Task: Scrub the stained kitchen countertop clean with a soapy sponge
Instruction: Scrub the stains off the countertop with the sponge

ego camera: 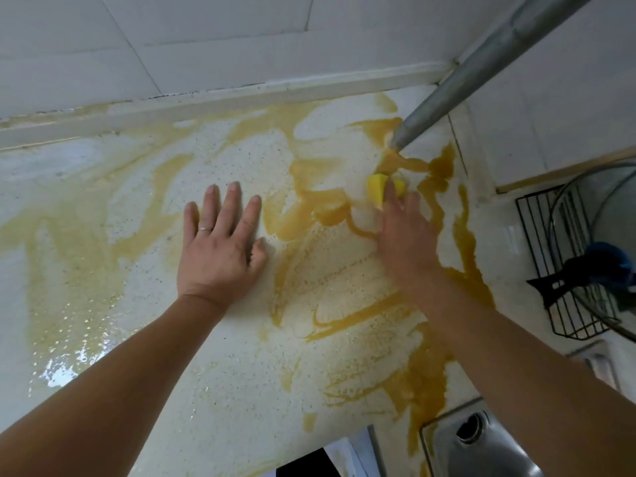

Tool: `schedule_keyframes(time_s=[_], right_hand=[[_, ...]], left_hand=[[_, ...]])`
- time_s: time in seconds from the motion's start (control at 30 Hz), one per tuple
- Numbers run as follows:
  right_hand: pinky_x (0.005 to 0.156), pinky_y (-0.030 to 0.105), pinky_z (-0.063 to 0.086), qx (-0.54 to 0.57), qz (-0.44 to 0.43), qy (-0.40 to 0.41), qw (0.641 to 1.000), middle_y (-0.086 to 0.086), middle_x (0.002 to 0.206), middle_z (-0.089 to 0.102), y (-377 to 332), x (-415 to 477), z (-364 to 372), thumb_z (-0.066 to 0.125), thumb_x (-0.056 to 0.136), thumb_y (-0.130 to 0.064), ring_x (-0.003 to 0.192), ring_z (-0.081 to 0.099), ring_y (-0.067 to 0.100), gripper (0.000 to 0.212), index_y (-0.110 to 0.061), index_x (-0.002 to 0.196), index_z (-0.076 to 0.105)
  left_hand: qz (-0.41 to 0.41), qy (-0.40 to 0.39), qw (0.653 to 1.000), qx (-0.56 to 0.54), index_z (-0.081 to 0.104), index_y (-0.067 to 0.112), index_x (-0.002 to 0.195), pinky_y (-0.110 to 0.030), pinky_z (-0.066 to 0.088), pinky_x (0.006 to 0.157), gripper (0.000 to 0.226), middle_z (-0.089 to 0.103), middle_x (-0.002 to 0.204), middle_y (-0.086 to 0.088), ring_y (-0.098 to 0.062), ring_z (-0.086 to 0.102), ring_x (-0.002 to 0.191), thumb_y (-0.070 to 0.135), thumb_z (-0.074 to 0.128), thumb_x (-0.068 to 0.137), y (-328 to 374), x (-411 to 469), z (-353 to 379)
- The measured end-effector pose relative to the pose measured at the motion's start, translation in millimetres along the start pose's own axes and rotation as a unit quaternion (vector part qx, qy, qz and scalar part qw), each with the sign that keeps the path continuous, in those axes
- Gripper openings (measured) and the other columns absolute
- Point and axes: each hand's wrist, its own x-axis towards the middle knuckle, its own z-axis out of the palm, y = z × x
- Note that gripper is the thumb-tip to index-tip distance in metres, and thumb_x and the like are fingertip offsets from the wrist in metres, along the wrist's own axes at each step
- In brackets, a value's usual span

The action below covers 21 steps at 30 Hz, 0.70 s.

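Note:
The speckled white countertop (220, 380) is smeared with wide yellow-brown streaks (437, 366), thickest on the right. My right hand (407, 235) grips a yellow sponge (375, 186) and holds it down on the counter near the back right, just in front of a grey pipe. Only the sponge's front part shows past my fingers. My left hand (220, 249) lies flat on the counter in the middle, fingers spread and straight, a ring on one finger.
A grey metal pipe (481, 67) rises from the counter's back right corner. A black wire rack (564, 266) with a glass lid and a blue item stands at the right. A steel sink (481, 445) lies at the bottom right. White tiled wall (206, 39) runs behind.

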Motion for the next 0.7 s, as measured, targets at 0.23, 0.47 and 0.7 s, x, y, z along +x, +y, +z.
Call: schedule_keyframes(time_s=[0.23,0.47,0.7], right_hand=[[0.095,0.044,0.046,0.054,0.22,0.03,0.974,0.02,0.152,0.036,56.7,71.3,-10.8,0.04,0.105,-0.023,0.136,0.041,0.034,0.053,-0.009,0.154,0.027],[0.069,0.039,0.05,0.041,0.005,0.048,0.998,0.015,0.13,0.047,46.6,25.5,6.3,0.057,0.097,-0.024,0.102,0.057,0.033,0.058,-0.023,0.151,0.037],[0.068,0.04,0.05,-0.015,0.103,0.052,0.993,0.019,0.131,0.049,101.1,44.7,0.4,0.052,0.099,-0.025,0.098,0.062,0.038,0.047,-0.01,0.143,0.045]], left_hand=[[0.01,0.025,1.0,-0.002,0.019,0.027,0.165,-0.056,-0.001,0.128,0.067,0.007,0.173,-0.007,-0.032,-0.004,0.16,0.05,0.026,0.102,1.4,5.5,0.4],[0.039,0.026,0.999,-0.004,0.022,0.024,0.164,-0.054,0.001,0.128,0.068,0.011,0.173,-0.008,-0.033,0.003,0.159,0.046,0.031,0.1,4.9,21.1,-2.3],[0.052,0.05,0.997,-0.019,0.03,0.022,0.162,-0.055,0.005,0.128,0.068,0.018,0.171,-0.011,-0.035,0.009,0.158,0.041,0.036,0.097,7.4,31.0,-4.2]])
